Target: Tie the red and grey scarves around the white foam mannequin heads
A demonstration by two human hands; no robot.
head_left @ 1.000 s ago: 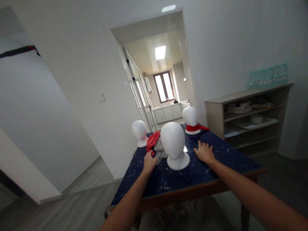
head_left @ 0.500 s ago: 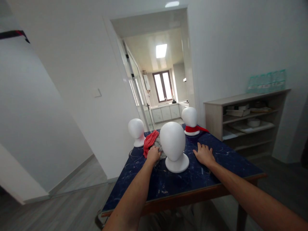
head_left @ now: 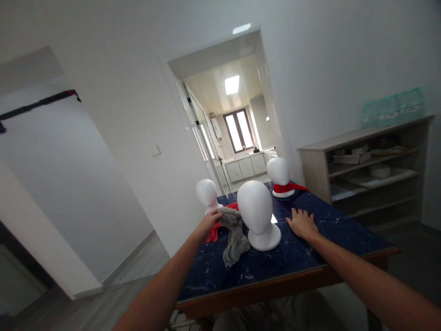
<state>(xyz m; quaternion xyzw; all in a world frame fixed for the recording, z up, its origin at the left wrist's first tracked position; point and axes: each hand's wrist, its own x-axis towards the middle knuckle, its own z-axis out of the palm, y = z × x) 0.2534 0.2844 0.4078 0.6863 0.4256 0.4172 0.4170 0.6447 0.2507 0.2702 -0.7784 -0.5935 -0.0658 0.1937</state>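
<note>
My left hand pinches one end of a grey cloth, lifting it off the table while the rest hangs down left of the nearest white mannequin head. A coral-red cloth lies partly hidden behind the grey one. My right hand rests on the blue marbled tabletop with its fingers spread, to the right of that head, holding nothing. At the far left stands a second mannequin head. A third mannequin head at the back has a red cloth around its neck.
Right of the table, a wooden shelf unit holds papers and boxes, with a pack of bottles on top. Beyond the table, a doorway opens onto a kitchen with a sink counter. The table's brown front edge is nearest me.
My left hand has picked up the grey cloth and drawn it left, away from the pile with the coral-red one. My right hand stays on the table. The view has tilted.
</note>
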